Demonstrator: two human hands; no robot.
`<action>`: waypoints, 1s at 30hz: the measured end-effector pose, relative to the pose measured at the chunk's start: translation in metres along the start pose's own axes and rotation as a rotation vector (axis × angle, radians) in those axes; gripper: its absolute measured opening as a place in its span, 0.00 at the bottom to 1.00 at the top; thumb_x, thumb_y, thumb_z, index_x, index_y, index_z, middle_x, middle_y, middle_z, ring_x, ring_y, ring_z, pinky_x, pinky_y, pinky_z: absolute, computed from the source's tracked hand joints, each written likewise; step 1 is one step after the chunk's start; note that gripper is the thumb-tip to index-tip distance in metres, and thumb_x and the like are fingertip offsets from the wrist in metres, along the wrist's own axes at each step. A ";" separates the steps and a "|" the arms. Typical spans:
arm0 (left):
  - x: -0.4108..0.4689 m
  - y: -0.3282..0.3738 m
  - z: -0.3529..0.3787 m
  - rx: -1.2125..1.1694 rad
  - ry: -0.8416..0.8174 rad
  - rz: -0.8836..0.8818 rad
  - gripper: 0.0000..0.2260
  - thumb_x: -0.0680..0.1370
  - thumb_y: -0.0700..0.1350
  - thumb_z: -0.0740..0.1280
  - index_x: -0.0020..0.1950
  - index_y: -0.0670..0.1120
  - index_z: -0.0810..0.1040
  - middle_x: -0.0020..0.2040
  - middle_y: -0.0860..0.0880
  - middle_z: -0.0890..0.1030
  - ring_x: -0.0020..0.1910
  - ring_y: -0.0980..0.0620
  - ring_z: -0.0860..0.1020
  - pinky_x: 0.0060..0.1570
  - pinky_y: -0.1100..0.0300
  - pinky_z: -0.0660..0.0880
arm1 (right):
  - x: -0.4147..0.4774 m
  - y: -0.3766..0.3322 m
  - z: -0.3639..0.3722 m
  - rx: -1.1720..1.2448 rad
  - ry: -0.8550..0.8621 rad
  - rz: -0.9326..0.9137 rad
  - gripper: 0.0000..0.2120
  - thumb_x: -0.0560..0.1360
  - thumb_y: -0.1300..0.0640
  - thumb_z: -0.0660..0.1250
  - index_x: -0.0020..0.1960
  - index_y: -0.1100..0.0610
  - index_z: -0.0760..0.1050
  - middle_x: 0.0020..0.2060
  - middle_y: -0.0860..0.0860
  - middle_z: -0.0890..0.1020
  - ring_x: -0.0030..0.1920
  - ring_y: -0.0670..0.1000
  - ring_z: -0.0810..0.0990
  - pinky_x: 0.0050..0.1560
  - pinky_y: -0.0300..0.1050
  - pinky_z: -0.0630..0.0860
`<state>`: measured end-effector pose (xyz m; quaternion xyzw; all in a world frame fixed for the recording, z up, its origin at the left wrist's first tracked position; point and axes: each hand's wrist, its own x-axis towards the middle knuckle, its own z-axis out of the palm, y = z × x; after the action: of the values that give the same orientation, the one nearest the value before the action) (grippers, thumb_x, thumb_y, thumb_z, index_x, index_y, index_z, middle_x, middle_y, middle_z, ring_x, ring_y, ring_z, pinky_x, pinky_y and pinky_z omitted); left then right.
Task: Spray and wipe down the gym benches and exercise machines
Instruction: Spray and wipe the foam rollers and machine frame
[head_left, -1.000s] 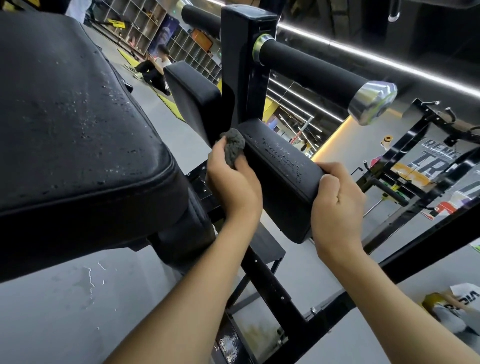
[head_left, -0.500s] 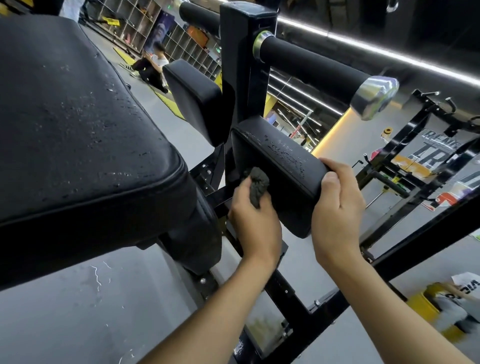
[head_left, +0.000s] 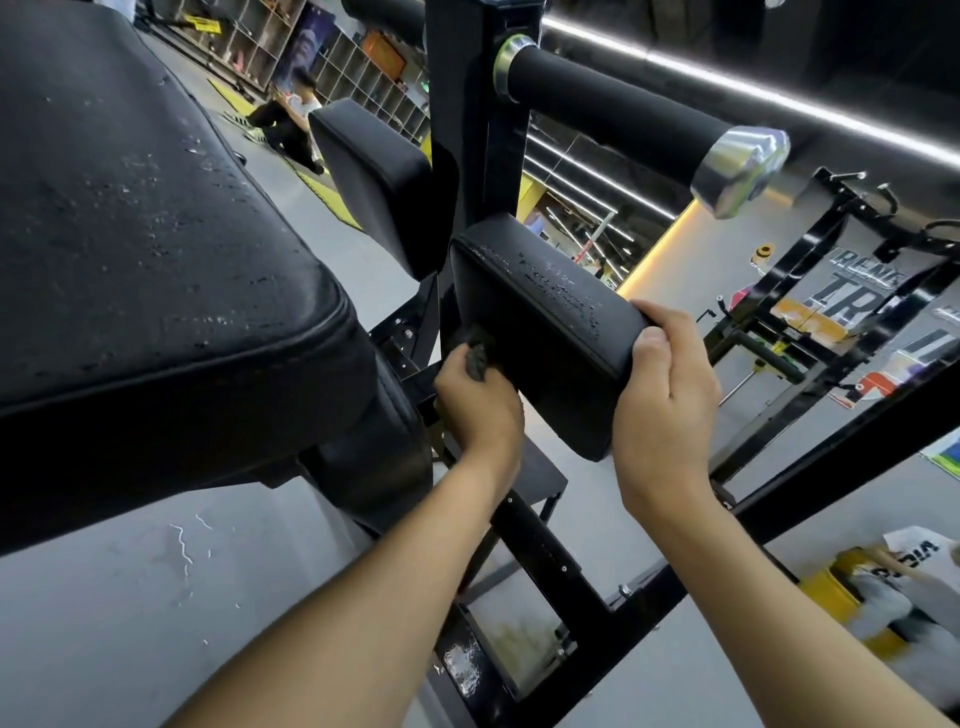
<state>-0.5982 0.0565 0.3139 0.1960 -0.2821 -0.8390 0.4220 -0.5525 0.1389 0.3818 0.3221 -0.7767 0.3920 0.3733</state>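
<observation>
Well, wall lettering (head_left: 852, 307) "TR" beyond pad (head_left: 545, 332).

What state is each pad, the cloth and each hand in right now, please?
small pad: spray droplets on its top face, held at its right end.
large bench pad: beaded with droplets, not yet wiped.
cloth: bunched, pressed against the small pad's left side.
left hand: grips the cloth.
right hand: grips the small pad's end.

Gym: black vinyl padded bench (head_left: 156, 260) near left, black foam roller bar (head_left: 618, 117), black steel rack (head_left: 779, 280) far right, cubby shelving (head_left: 363, 78) far left.
</observation>
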 end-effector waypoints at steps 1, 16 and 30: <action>0.001 0.001 0.000 -0.007 0.013 -0.033 0.14 0.76 0.26 0.57 0.54 0.33 0.80 0.47 0.38 0.83 0.40 0.55 0.76 0.49 0.63 0.77 | 0.000 0.000 0.000 0.002 0.000 -0.003 0.20 0.79 0.53 0.51 0.62 0.56 0.76 0.51 0.48 0.78 0.50 0.40 0.74 0.51 0.40 0.71; -0.051 -0.001 -0.016 0.110 -0.154 0.017 0.11 0.77 0.30 0.60 0.48 0.41 0.80 0.37 0.52 0.79 0.32 0.61 0.74 0.39 0.70 0.72 | 0.000 0.000 0.000 0.013 -0.004 0.001 0.18 0.79 0.53 0.51 0.60 0.54 0.75 0.48 0.44 0.77 0.49 0.42 0.74 0.51 0.45 0.73; -0.050 0.021 -0.014 0.118 -0.081 0.137 0.06 0.80 0.36 0.63 0.52 0.41 0.80 0.40 0.52 0.79 0.36 0.61 0.75 0.43 0.67 0.73 | -0.002 -0.002 0.001 0.031 0.001 0.012 0.13 0.79 0.52 0.51 0.56 0.50 0.73 0.43 0.42 0.75 0.44 0.41 0.73 0.46 0.48 0.73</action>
<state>-0.5494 0.0825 0.3208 0.1665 -0.3606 -0.7973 0.4544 -0.5506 0.1377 0.3808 0.3230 -0.7723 0.4065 0.3661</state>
